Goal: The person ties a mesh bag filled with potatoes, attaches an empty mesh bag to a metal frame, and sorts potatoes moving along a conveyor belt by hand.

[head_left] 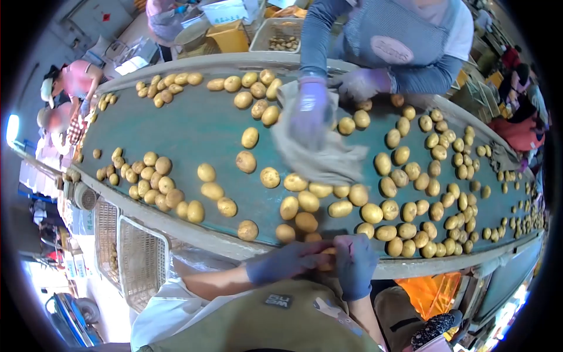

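My left hand [287, 260], in a grey-blue glove, reaches across in front of my apron at the near edge of the belt. Its fingers are closed on a potato [326, 260], which is mostly covered by the gloves. Against the other side of that potato, my right hand [356, 271] is curled closed, in a glove of the same colour with a pinkish patch on the fingers. Just beyond my hands lie loose potatoes [306, 222] on the green conveyor belt [182, 126]. They are yellow-brown, some with darker blotches.
Across the belt, a co-worker's purple-gloved hand [311, 114] moves a grey cloth [319, 158], blurred, over the potatoes. The belt's near rail [217, 243] runs before me. Plastic crates [142, 264] stand below left; an orange sheet [431, 293] hangs below right. Other people work farther off.
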`<state>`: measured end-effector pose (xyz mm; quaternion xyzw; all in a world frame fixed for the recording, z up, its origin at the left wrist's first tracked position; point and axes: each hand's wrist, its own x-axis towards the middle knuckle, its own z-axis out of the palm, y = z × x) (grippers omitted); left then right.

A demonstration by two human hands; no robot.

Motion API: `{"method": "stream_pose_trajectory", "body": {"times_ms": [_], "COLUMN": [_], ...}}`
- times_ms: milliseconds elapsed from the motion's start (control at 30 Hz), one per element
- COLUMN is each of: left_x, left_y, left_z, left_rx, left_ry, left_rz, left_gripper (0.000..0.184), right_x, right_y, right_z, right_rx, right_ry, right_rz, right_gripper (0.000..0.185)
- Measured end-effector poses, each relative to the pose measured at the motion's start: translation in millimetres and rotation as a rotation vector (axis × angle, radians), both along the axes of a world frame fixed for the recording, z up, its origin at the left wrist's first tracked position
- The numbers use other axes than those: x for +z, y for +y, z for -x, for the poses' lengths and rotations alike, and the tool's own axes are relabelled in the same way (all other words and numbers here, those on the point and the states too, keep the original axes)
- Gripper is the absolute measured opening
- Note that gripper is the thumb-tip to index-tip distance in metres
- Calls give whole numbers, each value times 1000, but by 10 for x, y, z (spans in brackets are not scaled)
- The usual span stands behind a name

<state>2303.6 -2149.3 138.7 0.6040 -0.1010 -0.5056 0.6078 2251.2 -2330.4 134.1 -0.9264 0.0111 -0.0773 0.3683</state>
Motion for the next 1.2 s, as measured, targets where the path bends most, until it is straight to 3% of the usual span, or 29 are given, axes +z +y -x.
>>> {"method": "stream_pose_trajectory", "body": {"times_ms": [67,167,200,233,267,333,400,433,467,500,533,567,600,667,767,833,867,933,1000,1067,1133,1167,1200], "left_x": [80,123,124,123,-102,-7,97,-121,-307,-462,-509,-546,-549,-500,-392,-357,-318,-209,-586,-589,-206,-35,126], "left_y": [-111,-209,-209,-224,-3,503,895,1093,1091,1050,959,822,627,373,72,-24,-98,-431,-825,-1286,-1656,-1704,-1714], "left_z": [25,8,31,35,-46,-346,-773,-941,-1067,-1184,-1260,-1319,-1379,-1447,-1499,-1397,-1285,-988,-671,-290,35,20,-88], "left_rx": [62,-36,68,172,234,692,924,724,731,557,382,384,435,484,507,646,650,591,467,327,106,104,41], "left_ry": [5,-115,-171,-232,-451,-456,-841,-1309,-1307,-1305,-1298,-1301,-1175,-1057,-866,-609,-615,-419,-667,-758,-787,-786,-1078], "left_rz": [-21,-173,-185,-196,-141,-234,-752,-855,-854,-813,-767,-757,-766,-758,-641,-22,-30,257,390,430,273,269,195], "left_gripper": [55,47,44,41,37,28,41,49,49,50,50,50,52,54,55,52,52,52,43,39,39,39,37], "right_x": [-75,-60,-46,-140,-183,-260,-621,-736,-718,-696,-531,-367,-408,-547,-564,-554,-604,-696,-471,-242,-166,-220,-245], "right_y": [-171,-121,-88,-246,-371,-635,-1161,-1392,-1552,-1708,-1765,-1822,-1968,-2403,-2839,-2990,-3027,-3098,-2962,-2402,-2021,-2011,-2056], "right_z": [-8,-76,-78,-80,-74,-35,81,113,107,96,56,16,49,180,369,465,510,546,528,442,404,360,343], "right_rx": [24,47,42,140,158,-90,-188,-267,-318,-370,-495,-641,-646,-570,-694,-743,-737,-662,-609,-513,-169,62,173], "right_ry": [66,98,71,181,178,113,-6,-31,-74,-116,-60,-45,-52,-212,-171,-55,-55,-155,-215,-291,29,188,272], "right_rz": [-63,-227,-332,-154,-156,-238,-43,-14,19,52,-224,-504,-498,-347,-191,-69,-78,81,377,-290,-1300,-992,-831], "right_gripper": [14,10,10,11,11,15,28,36,29,25,24,28,28,24,20,26,26,36,43,40,43,44,44]}}
